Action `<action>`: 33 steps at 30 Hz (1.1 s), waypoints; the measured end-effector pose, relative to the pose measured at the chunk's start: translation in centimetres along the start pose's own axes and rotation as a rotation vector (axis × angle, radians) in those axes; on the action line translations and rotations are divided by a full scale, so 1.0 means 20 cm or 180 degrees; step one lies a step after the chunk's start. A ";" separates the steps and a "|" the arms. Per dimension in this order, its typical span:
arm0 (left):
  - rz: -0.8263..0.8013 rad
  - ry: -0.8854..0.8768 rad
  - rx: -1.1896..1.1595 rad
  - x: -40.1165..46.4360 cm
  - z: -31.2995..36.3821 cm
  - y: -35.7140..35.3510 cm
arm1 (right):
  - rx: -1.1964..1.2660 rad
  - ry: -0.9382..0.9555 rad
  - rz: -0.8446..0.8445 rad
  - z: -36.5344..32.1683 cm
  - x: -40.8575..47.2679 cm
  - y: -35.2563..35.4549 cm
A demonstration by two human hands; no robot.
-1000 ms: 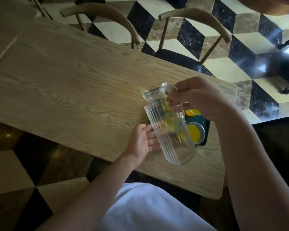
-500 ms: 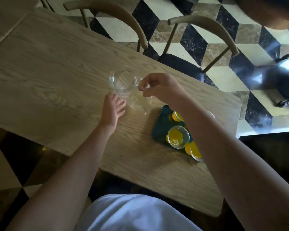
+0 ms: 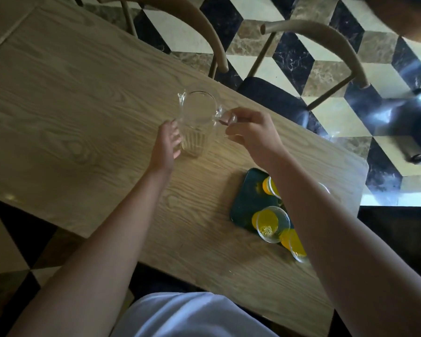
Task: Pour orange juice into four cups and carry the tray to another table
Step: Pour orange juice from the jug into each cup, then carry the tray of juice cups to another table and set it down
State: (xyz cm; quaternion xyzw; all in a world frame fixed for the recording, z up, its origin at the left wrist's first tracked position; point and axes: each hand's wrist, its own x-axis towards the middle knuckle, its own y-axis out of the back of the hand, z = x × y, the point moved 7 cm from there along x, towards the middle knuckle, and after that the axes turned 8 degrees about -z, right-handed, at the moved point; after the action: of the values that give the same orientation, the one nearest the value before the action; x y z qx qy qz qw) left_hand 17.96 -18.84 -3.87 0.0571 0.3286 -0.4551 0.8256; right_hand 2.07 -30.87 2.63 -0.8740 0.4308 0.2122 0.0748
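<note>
An empty ribbed glass pitcher [image 3: 197,117] stands upright on the wooden table [image 3: 66,98]. My right hand [image 3: 250,132] grips its handle. My left hand [image 3: 167,144] rests flat against the pitcher's near side, fingers apart. To the right, a dark green tray [image 3: 247,203] holds clear cups of orange juice: one near cup [image 3: 270,223], another cup [image 3: 293,244] at the tray's near edge, and a far cup [image 3: 270,187] partly hidden by my right forearm. A further rim [image 3: 325,188] shows beyond the arm.
Two wooden chairs [image 3: 326,42] stand along the table's far side over a black, white and brown tiled floor. The table's right end [image 3: 360,171] lies just past the tray. A dark object [image 3: 418,122] sits on the floor at far right.
The pitcher went from tilted over the tray to upright on the table, left of the tray. My left hand followed it and now steadies its side.
</note>
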 end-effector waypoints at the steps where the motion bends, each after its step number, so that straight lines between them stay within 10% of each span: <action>1: -0.0021 -0.0033 0.0076 0.00 0.01 -0.01 | 0.0062 -0.0020 -0.0001 0.02 0.01 0.02; 20: -0.0373 -0.0440 0.1104 -0.08 0.12 -0.13 | 0.0419 0.0017 -0.0053 0.09 -0.06 0.08; 26: 0.0429 -0.0597 0.1519 -0.22 -0.07 -0.05 | 0.0424 -0.0220 0.0450 0.25 -0.35 0.17; 33: -0.0510 0.0235 0.1790 -0.51 -0.66 -0.25 | 0.0357 -0.0794 0.0854 0.63 -0.88 0.27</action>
State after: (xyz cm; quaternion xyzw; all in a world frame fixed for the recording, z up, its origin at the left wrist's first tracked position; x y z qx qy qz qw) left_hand 3.72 -9.13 -7.07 0.2741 0.2229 -0.5896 0.7263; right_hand -15.42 -17.61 -0.72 -0.7701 0.5420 0.3026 0.1472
